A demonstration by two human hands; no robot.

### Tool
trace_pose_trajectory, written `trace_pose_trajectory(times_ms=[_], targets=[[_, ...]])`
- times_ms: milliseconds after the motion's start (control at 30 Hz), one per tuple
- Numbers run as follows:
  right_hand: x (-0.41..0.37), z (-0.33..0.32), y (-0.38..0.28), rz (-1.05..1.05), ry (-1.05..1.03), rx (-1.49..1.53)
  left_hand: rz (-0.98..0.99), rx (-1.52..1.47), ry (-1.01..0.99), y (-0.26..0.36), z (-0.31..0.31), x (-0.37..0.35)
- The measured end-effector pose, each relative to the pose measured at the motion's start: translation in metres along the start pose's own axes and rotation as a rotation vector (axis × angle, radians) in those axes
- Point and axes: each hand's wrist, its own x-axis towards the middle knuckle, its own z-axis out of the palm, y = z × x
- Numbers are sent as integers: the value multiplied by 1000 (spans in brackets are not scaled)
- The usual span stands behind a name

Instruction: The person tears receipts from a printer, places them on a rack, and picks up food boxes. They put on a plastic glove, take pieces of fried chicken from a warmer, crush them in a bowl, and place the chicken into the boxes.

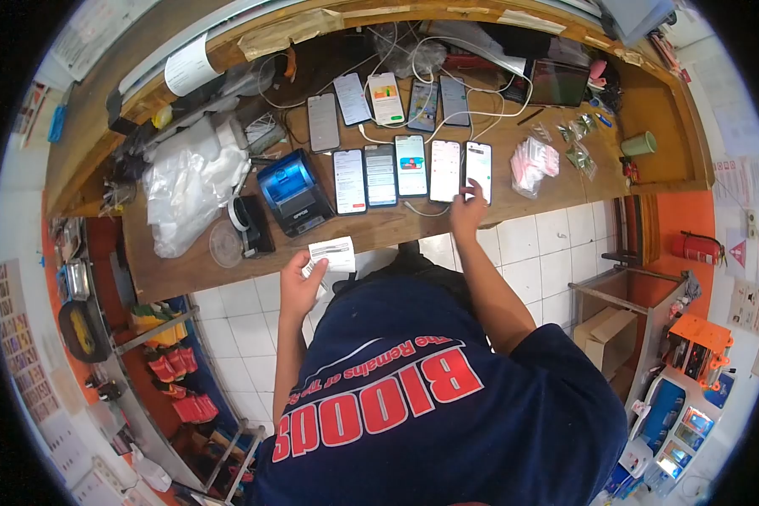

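Observation:
My left hand [297, 285] is closed on a small white paper slip [334, 252] with dark printing, just off the table's front edge. My right hand [470, 208] reaches over that edge, its fingers apart and a fingertip at the lower screen of the rightmost smartphone [479, 160]. Beside it lies a smartphone with a pinkish-white lit screen [444, 166], close to my thumb. Further left in this front row are a smartphone showing a coloured picture [411, 177], a grey-screened smartphone [381, 179] and a white-screened smartphone [349, 177].
Several more smartphones [322, 123] lie behind, among white cables [474, 112]. A blue-and-black label printer [293, 193], tape dispenser [249, 225] and clear plastic bags [196, 181] occupy the left. To the right are a pink-and-white bundle [533, 166] and green cup [639, 144].

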Motion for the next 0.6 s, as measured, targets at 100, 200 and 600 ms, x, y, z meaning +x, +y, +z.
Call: trace_pose_trajectory(times_ms=[100, 200, 600], targets=[[24, -17, 54, 36, 204, -33, 0, 13, 11, -3, 1, -3], [41, -36, 87, 181, 212, -289, -9, 21, 15, -7, 1, -5], [43, -44, 111, 138, -62, -92, -13, 19, -39, 3, 17, 1]])
